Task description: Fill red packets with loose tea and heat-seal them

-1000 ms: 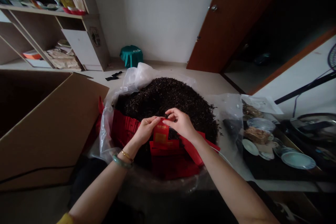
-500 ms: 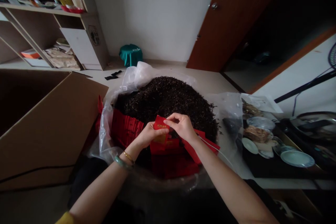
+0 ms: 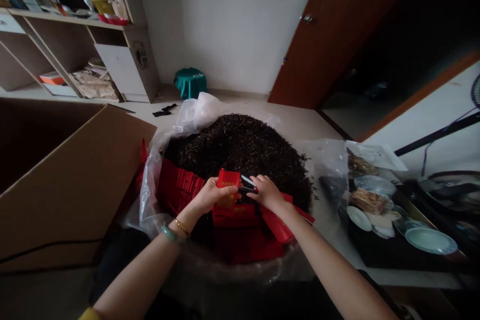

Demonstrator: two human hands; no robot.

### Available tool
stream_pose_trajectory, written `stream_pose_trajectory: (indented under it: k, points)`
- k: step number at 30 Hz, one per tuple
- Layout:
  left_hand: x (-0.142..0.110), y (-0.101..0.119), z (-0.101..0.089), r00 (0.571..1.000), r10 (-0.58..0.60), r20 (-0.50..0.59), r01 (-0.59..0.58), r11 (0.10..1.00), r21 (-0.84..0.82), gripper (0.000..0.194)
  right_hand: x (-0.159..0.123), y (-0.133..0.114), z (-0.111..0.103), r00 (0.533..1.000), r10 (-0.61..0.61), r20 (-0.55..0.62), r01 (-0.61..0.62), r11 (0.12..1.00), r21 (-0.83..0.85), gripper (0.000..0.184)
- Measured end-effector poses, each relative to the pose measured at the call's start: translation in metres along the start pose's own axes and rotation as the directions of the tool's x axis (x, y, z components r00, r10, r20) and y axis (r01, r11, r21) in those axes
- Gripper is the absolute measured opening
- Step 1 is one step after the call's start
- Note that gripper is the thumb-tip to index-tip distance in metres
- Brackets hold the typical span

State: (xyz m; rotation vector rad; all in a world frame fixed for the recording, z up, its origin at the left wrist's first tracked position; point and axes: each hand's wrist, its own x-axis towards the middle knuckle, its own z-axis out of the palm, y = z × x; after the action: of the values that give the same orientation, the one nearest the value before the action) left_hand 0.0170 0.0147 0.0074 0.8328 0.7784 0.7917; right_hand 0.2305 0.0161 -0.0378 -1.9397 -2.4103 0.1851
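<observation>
Red packet [image 3: 228, 181] gripped upright by closed fingers of left hand [image 3: 215, 196], its top edge meeting small black stapler [image 3: 248, 184] clasped in closed fingers of right hand [image 3: 267, 192]; both above near edge of dark loose tea heap [image 3: 240, 145] in clear plastic bag [image 3: 149, 195], beside further red packets [image 3: 243, 245].

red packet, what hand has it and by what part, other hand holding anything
Left hand grips the red packet by its lower part; right hand holds what looks like a small black stapler by its rear.
</observation>
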Motion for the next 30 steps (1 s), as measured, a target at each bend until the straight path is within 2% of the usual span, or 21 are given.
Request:
stream_pose_trajectory:
  k: [4,7,10,14,16,19,25,30]
  points:
    - [0.0,0.0,-0.002,1.0,0.023,-0.004,-0.023,1.0,0.002,0.048,0.006,0.002,-0.006,0.999,0.039,-0.011,-0.037,0.989,0.141,0.045]
    - [0.001,0.001,-0.002,1.0,0.015,0.0,-0.015,1.0,0.004,0.05,0.006,0.013,-0.022,0.988,0.076,-0.134,-0.03,0.949,0.314,0.042]
    - [0.0,0.001,-0.001,1.0,0.004,-0.002,-0.004,1.0,0.023,0.051,0.001,0.02,-0.045,0.967,0.073,-0.242,0.07,0.845,0.531,0.042]
    - [-0.001,-0.002,0.001,1.0,-0.014,-0.013,0.015,0.995,0.094,0.049,-0.011,0.006,-0.072,0.985,-0.026,-0.17,0.143,0.677,0.722,0.046]
    - [-0.002,-0.003,0.003,1.0,-0.001,-0.012,0.002,0.988,0.156,0.044,-0.017,-0.008,-0.079,0.986,-0.085,-0.142,0.162,0.659,0.734,0.049]
    - [-0.004,-0.003,0.006,0.999,0.03,0.019,-0.034,0.973,0.23,0.039,-0.021,-0.026,-0.083,0.98,-0.125,-0.155,0.197,0.699,0.687,0.049]
    - [-0.005,-0.002,0.01,0.997,0.061,0.042,-0.069,0.966,0.249,0.04,-0.025,-0.042,-0.084,0.971,-0.104,-0.215,0.215,0.771,0.599,0.034]
    - [-0.003,-0.005,0.01,0.999,0.026,0.037,-0.034,0.972,0.233,0.038,-0.025,-0.047,-0.082,0.969,-0.067,-0.239,0.197,0.794,0.576,0.026]
